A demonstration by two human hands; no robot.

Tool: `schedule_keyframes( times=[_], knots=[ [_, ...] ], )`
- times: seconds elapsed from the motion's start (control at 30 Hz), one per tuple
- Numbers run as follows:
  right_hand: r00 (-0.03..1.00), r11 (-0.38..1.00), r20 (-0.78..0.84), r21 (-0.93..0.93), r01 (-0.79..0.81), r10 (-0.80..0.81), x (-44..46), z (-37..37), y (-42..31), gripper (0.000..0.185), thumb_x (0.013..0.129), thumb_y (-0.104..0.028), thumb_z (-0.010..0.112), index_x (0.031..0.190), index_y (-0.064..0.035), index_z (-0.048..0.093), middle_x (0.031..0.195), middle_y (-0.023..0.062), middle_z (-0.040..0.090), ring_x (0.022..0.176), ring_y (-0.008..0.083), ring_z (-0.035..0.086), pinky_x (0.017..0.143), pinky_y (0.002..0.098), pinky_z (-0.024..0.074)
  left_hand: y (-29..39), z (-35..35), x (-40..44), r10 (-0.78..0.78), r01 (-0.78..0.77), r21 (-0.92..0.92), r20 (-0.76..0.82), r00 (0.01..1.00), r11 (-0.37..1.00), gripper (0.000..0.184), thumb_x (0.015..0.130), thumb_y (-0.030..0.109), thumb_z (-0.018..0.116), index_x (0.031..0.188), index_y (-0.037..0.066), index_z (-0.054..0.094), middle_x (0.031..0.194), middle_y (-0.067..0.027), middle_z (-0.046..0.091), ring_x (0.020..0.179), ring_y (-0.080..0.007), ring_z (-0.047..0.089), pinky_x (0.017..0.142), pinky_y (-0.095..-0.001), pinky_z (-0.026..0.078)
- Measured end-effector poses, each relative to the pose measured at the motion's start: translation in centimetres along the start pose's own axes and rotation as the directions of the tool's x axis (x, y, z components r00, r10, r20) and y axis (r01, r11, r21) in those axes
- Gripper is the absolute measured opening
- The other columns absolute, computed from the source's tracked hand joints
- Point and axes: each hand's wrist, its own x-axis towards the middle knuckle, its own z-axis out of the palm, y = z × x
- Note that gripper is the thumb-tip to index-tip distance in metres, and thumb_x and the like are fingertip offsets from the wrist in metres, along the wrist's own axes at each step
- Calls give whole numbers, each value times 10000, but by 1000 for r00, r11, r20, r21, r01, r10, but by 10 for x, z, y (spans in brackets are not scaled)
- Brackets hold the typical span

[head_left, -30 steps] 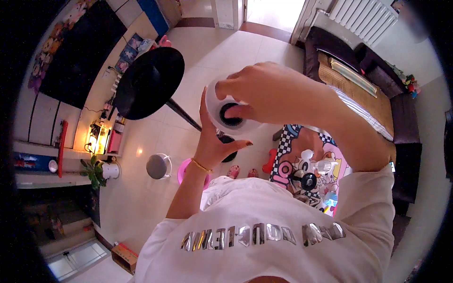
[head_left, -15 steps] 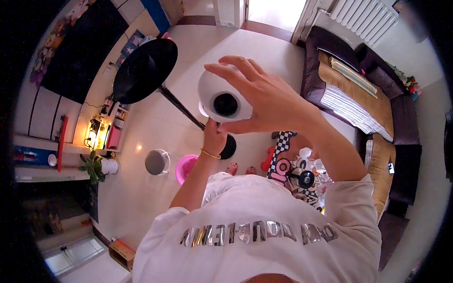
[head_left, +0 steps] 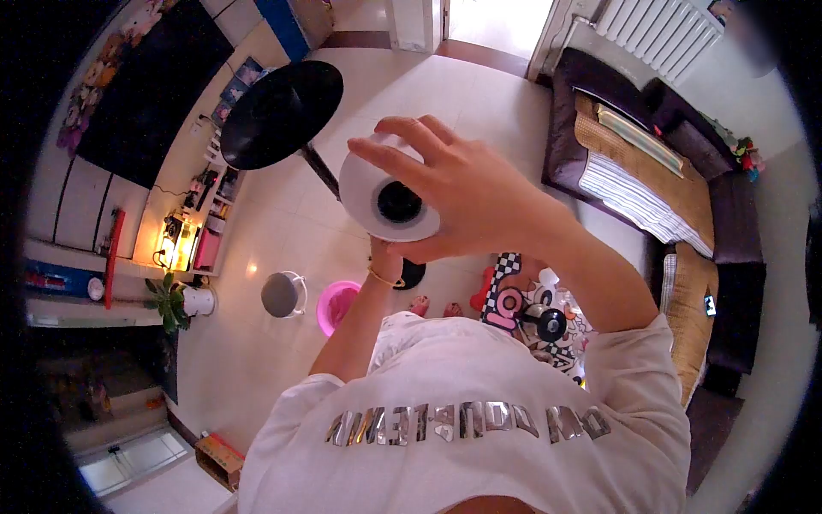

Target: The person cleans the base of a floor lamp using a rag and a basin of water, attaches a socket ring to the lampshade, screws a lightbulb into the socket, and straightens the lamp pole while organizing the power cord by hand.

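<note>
We find the white bowl-like piece [head_left: 361,190] raised above the floor [head_left: 231,360], the right hand [head_left: 462,184] clasping its side; the left hand's [head_left: 386,250] grip we cannot tell. We judge it light, stiff, slippery; best held around the rim.

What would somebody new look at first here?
Probably the white bowl with a dark middle, in the right hand near the centre. Next, the big black disc on a pole, up and left of it. Then the glowing yellow light over at the left.
</note>
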Motion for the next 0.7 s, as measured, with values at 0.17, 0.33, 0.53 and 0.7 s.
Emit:
schedule_keyframes(
  times=[0.17,0.33,0.53,0.7],
  knots=[
    [998,998,13,-37,59,-58,-5,3,-12,892,621,-366,803,1397,-166,412,1295,141,452,1144,335,511,779,424,551,3,6,-3,-37,37,-2,50,998,999,605,900,433,606,1307,18,438,1277,-105,529,1153,-209,493,986,-351,387],
    [996,997,28,-19,81,-80,-15,2,-23,934,594,-359,829,1397,-149,402,1282,137,457,1130,326,514,739,409,559,4,14,-8,-81,81,4,111,990,997,641,879,434,623,1328,30,411,1302,-107,507,1179,-218,473,999,-362,373],
    [996,997,42,-6,75,-74,-27,0,-30,971,576,-346,845,1407,-151,382,1310,134,438,1146,325,500,731,397,566,8,22,-22,-109,111,-1,141,984,994,690,853,436,645,1354,43,380,1332,-110,480,1210,-229,450,1014,-375,357],
    [994,998,90,-25,60,-58,-33,0,-31,1029,602,-579,786,1419,-118,363,1377,185,399,1188,354,477,819,420,567,13,23,-19,-64,64,-1,96,993,998,734,832,437,663,1376,54,353,1356,-112,457,1236,-238,431,1026,-386,343]
  ],
)
